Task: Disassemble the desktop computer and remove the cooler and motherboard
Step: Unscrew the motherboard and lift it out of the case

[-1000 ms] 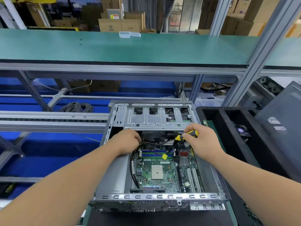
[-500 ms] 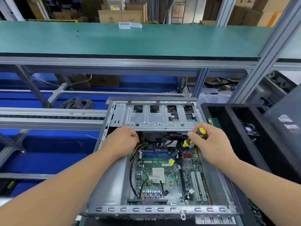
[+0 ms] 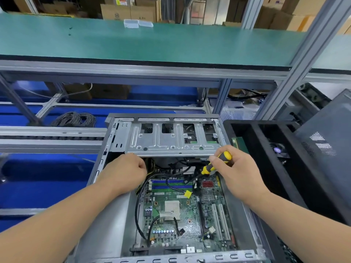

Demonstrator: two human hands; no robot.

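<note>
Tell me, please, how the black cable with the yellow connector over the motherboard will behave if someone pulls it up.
The black cable curves loosely, so it is probably floppy and light. Its yellow connector looks unplugged, lying on the motherboard, so that end should lift freely. The far end runs under the drive cage, so it may catch.

Green motherboard; blue-and-green striped RAM slots; yellow-black screwdriver; grey case; teal shelf.

Premises: an electronics assembly or teardown workshop. Evidence: green-matted bench shelf on aluminium-profile framing; blue conveyor line with rails; stacked cartons behind; coiled cable; black bin beside an opened computer case.
</note>
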